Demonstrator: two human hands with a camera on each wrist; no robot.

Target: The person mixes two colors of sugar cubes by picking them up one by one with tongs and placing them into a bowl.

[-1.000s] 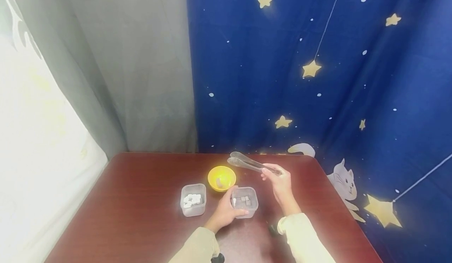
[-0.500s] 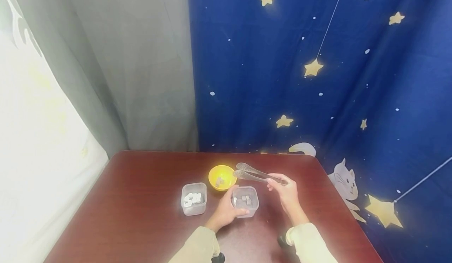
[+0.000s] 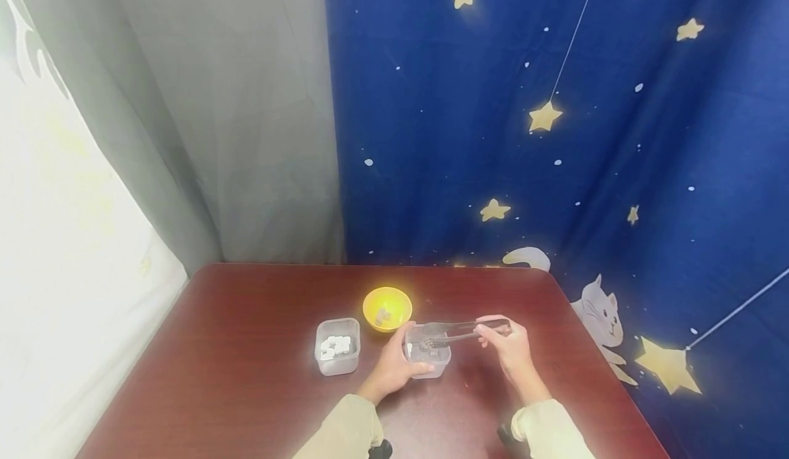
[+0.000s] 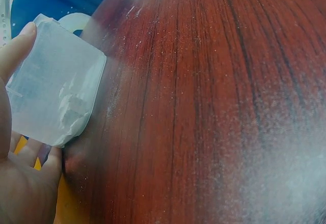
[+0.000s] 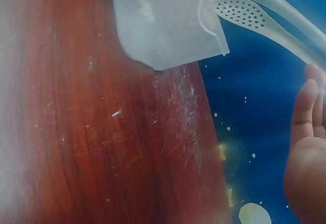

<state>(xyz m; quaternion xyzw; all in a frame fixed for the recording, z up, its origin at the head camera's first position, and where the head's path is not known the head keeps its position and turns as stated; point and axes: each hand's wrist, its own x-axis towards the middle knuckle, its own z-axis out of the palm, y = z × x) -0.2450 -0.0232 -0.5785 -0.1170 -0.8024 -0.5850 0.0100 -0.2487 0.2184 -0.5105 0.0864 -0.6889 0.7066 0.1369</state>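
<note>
My left hand (image 3: 393, 364) grips a clear plastic tub (image 3: 433, 371) on the table, thumb along the near side and fingers round the far left; small greyish cubes lie in it. My right hand (image 3: 509, 349) holds perforated metal tongs (image 3: 459, 338) by the handle end. Their parted tips hover over the tub's opening; in the right wrist view the tongs (image 5: 282, 39) stand just past the rim of the tub (image 5: 163, 25), nothing visible between them. Behind the left hand stands a yellow bowl (image 3: 402, 316) with a few greyish cubes (image 3: 383, 316) in it.
A second plastic tub (image 3: 337, 368), holding several white cubes (image 3: 336, 346), stands left of the left hand. All rest on a dark red wooden table (image 3: 246, 349). A grey curtain (image 3: 265, 137) and a blue starry curtain (image 3: 431, 137) hang behind its far edge.
My right hand has moved down and slightly right, bringing the tongs from near the bowl to over the held tub. A second cube now shows in the bowl. The left hand stays put.
</note>
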